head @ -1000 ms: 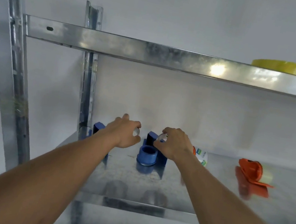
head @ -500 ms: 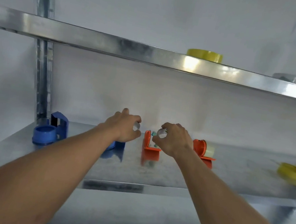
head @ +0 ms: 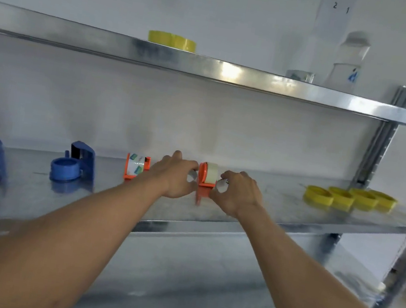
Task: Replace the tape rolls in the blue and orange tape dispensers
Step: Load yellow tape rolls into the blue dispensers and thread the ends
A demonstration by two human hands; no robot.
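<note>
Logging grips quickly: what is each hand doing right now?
Left hand: fingers curled round a small clear tape roll.
Right hand: pinching another small roll.

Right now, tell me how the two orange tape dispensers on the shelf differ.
The left orange dispenser stands clear of both hands, while the right orange dispenser sits between the left hand and the right hand. The left orange dispenser shows a white label with green marks, whereas the right orange dispenser shows a plain pale tape roll. Both are orange and rest upright on the same metal shelf.
</note>
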